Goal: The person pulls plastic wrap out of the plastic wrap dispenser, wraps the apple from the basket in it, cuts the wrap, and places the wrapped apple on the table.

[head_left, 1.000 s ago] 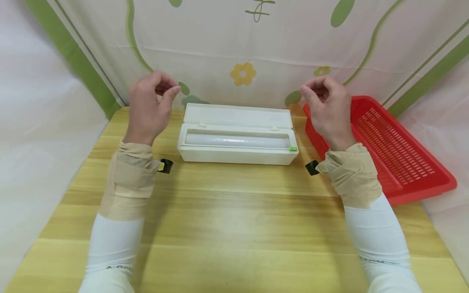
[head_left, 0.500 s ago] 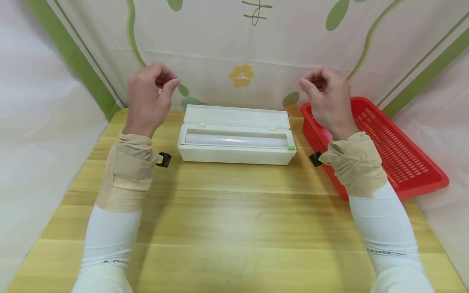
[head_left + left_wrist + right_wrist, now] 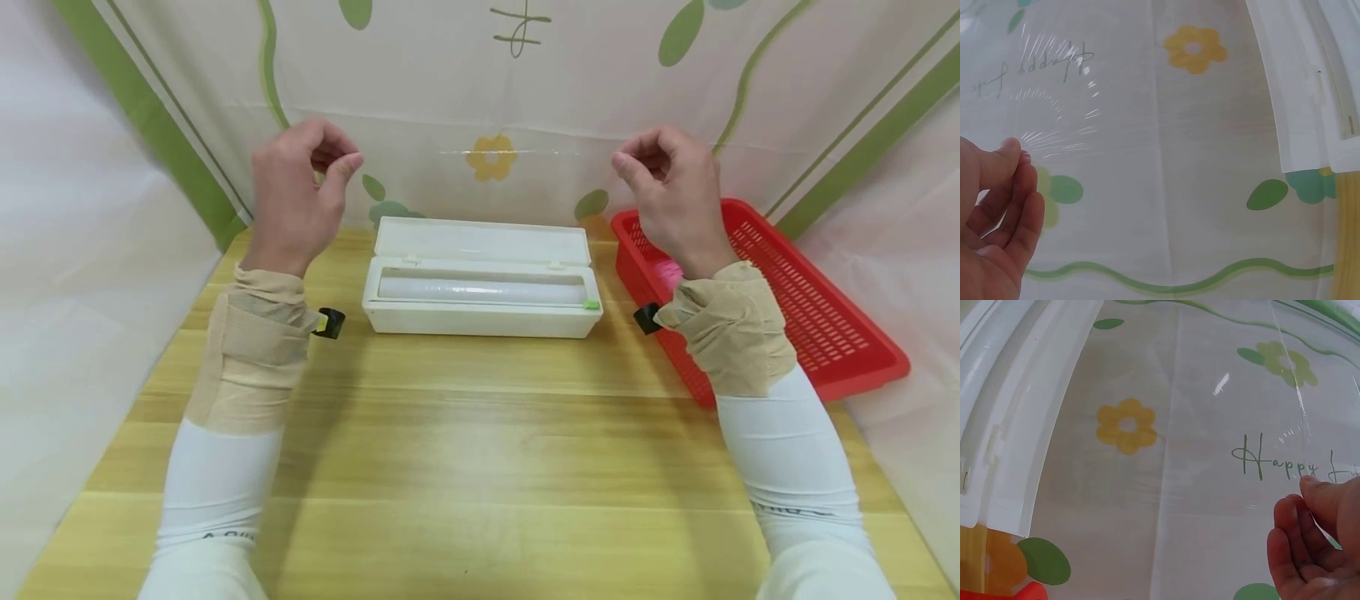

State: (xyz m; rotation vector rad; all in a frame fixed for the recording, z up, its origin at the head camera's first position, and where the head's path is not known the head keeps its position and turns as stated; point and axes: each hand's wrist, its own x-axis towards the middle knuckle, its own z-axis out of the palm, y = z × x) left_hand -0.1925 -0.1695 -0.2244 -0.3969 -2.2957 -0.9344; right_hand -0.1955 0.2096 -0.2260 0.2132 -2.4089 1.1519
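Thumb and fingertips of my left hand (image 3: 300, 196) pinch one corner of a sheet of clear cling film (image 3: 1060, 112). Another corner is pinched by my right hand (image 3: 671, 196). The film stretches between both hands above the table, almost invisible in the head view except for a thin glint; creases fan out from the left fingertips in the left wrist view. Below and between the hands stands a white cling film dispenser (image 3: 480, 322), its lid (image 3: 480, 242) tipped back. A roll of film (image 3: 480, 290) lies inside, and a green slide cutter (image 3: 592, 305) sits at its right end.
A red perforated basket (image 3: 862, 333) stands at the right, partly behind the right forearm, with something pink (image 3: 667, 273) inside. The wooden table (image 3: 465, 450) ends at a patterned curtain (image 3: 420, 100) behind the dispenser.
Both hands have risen a little while keeping their pinch, and the left has drifted slightly left. A bright line of the film now shows between them. The dispenser stays put.
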